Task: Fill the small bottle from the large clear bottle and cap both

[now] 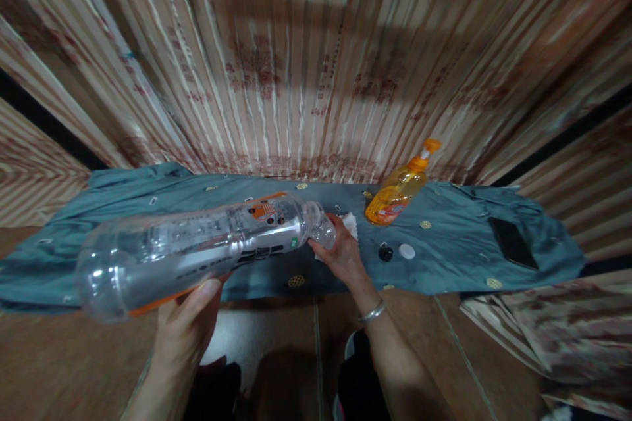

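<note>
Above the near edge of a teal cloth (148,194) spread on brown floor before striped curtains, left hand (185,329) grasps a clear plastic bottle (197,247) lying sideways, label unreadable; right hand (340,253) pinches white tissue (351,223) at its mouth, near an orange dish-soap bottle (397,191).

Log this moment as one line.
left hand: holds clear bottle sideways | right hand: white cloth at bottle mouth | soap bottle beside

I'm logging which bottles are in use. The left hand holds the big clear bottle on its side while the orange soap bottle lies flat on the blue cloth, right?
Not quite. In the head view the left hand does hold the big clear bottle on its side, but the orange soap bottle stands upright on the blue cloth, not flat.
</note>
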`<action>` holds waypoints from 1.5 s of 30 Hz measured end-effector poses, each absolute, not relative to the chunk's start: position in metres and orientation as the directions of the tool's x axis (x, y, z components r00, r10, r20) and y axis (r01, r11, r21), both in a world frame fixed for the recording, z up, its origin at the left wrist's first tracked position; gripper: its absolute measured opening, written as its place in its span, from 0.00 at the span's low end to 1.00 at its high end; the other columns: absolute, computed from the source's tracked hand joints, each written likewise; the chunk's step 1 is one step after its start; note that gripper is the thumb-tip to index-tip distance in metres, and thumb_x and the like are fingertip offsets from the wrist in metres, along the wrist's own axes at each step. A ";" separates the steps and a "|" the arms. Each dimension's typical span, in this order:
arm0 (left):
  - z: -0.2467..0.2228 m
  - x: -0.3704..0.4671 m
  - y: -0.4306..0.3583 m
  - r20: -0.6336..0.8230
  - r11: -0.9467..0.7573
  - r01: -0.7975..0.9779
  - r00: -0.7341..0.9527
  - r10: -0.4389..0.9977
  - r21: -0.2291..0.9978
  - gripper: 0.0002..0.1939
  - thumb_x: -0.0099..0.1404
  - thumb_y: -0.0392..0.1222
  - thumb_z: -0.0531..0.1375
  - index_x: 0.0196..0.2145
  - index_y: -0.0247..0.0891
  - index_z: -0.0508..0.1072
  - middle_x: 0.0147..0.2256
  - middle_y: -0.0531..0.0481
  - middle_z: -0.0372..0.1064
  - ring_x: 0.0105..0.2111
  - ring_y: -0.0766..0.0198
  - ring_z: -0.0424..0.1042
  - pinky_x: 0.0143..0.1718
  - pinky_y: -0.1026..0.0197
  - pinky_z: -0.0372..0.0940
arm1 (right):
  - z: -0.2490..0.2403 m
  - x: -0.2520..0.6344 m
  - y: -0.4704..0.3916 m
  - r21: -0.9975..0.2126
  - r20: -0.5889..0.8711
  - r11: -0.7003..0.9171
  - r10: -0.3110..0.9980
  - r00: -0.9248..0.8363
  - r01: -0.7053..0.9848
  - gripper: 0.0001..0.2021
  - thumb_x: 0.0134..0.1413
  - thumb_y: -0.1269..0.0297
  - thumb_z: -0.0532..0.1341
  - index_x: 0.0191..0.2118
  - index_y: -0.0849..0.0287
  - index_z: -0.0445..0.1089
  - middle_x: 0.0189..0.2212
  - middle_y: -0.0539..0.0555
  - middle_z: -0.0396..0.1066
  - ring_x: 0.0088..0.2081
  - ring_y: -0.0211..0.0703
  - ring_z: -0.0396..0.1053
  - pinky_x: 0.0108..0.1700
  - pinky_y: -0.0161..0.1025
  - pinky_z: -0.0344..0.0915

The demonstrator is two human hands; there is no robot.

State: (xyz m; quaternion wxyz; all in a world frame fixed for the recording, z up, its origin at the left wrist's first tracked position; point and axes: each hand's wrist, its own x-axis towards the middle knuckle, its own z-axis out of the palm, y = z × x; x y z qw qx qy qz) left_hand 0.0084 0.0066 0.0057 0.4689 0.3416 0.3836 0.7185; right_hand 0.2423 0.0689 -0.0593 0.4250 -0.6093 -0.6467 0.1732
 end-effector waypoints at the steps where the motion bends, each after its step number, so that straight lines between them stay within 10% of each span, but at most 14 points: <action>1: 0.005 0.007 0.007 0.138 -0.263 -0.408 -0.312 0.940 0.874 0.10 0.47 0.43 0.72 0.29 0.41 0.78 0.36 0.49 0.79 0.44 0.52 0.76 0.53 0.47 0.68 | -0.059 0.242 0.069 -0.741 0.336 0.196 0.936 0.102 0.642 0.29 0.45 0.63 0.68 0.55 0.57 0.63 0.49 0.58 0.73 0.49 0.53 0.73 0.53 0.51 0.71; 45: 0.021 0.016 0.006 0.132 -0.260 -0.361 -0.342 0.930 0.895 0.18 0.43 0.47 0.73 0.34 0.45 0.80 0.40 0.50 0.79 0.49 0.48 0.73 0.53 0.45 0.69 | -0.059 0.243 0.069 -0.739 0.329 0.199 0.940 0.088 0.643 0.30 0.44 0.64 0.69 0.55 0.58 0.63 0.50 0.59 0.73 0.50 0.55 0.72 0.54 0.53 0.70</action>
